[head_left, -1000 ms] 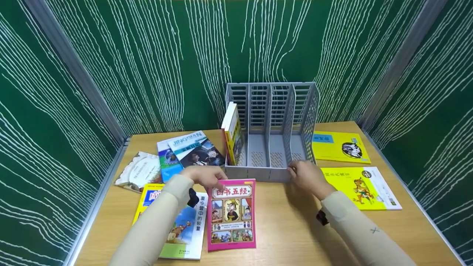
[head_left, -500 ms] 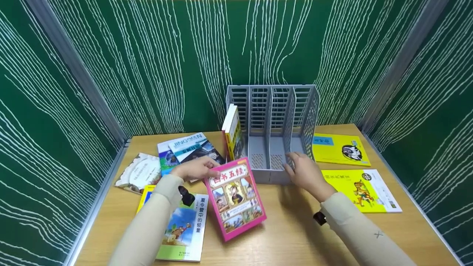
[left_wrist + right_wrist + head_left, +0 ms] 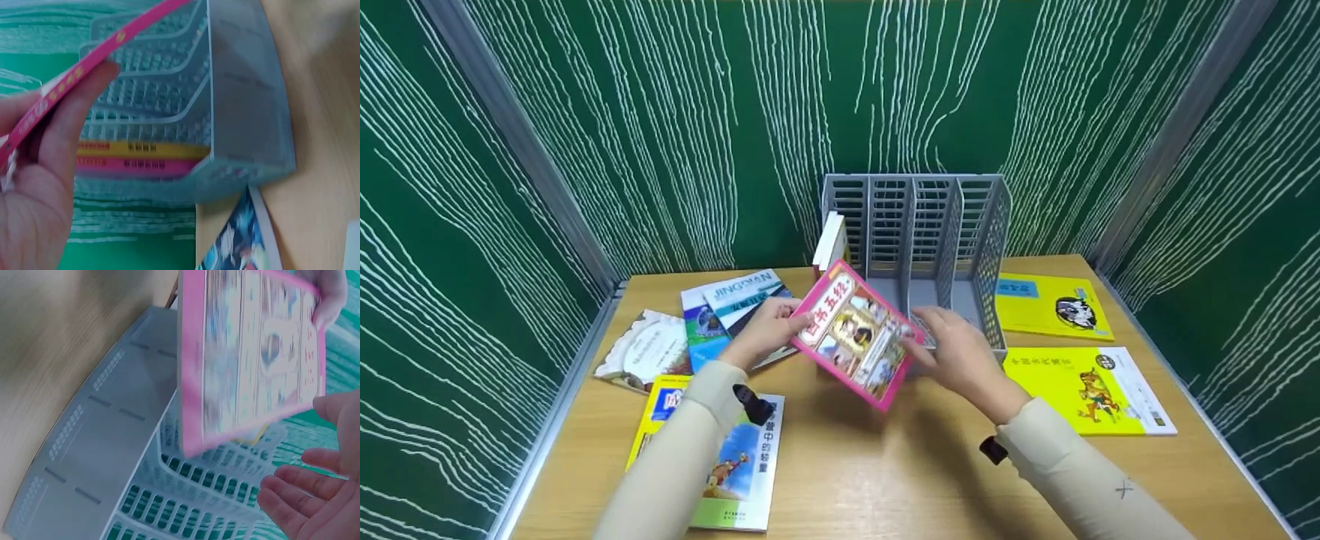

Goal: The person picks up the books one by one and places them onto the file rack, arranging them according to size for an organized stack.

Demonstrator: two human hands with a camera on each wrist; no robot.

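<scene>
A pink-bordered book is tilted in the air in front of the grey file rack. My left hand pinches its upper left edge, thumb on the cover and fingers behind, with the spine showing in the left wrist view. At the book's right edge is my right hand. In the right wrist view, that hand's fingers are spread and its thumb is by the book's corner; contact is hard to tell. Books with yellow and pink spines stand in the rack's leftmost compartment.
On the table's left lie a scalloped white book, overlapping blue magazines and a giraffe-cover book over a yellow one. Two yellow books lie right of the rack. A green wall stands behind.
My left hand has lifted the pink book off the table, turning it and bringing it up toward the rack. My right hand has left the rack's front edge and moved left to the book.
</scene>
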